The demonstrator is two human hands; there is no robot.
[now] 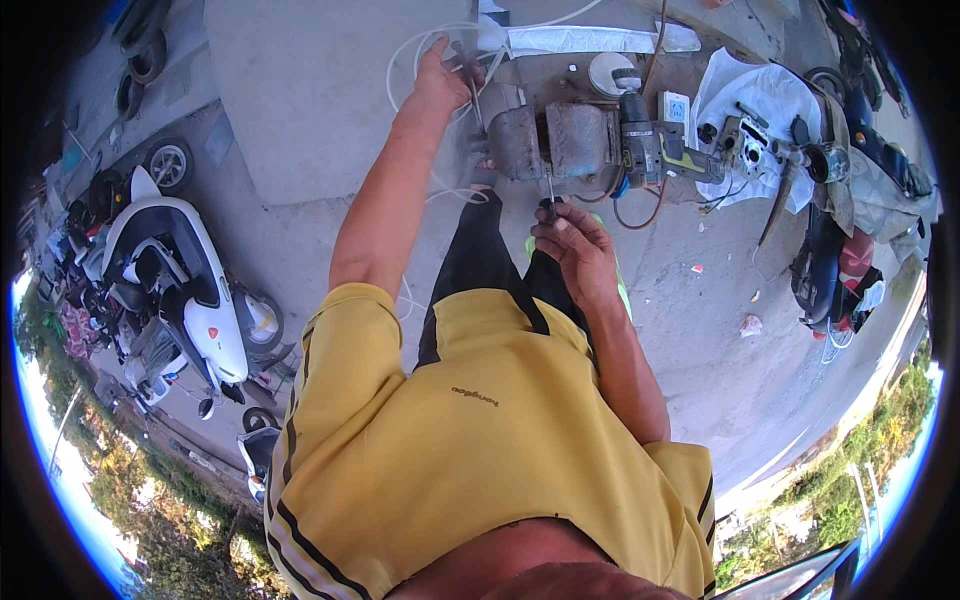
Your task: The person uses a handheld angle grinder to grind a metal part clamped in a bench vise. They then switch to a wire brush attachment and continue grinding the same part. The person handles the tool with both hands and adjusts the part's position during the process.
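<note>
My right hand (580, 245) grips the black handle of a screwdriver (549, 190). The thin shaft points away from me toward the gap between two rusty metal blocks (516, 143). My left hand (445, 82) reaches beyond and to the left of these blocks, its fingers around a slim dark tool (475, 98) whose kind I cannot make out. Loops of clear thin hose (392, 75) lie about that hand. The screwdriver's tip is too small to tell whether it touches the metal.
Right of the blocks lies a cordless power tool (660, 150), near a round white container (612, 74). An engine part (750, 145) rests on white plastic sheeting (725, 88). A white scooter (185, 275) stands at left; a loose wheel (168, 165) is behind it.
</note>
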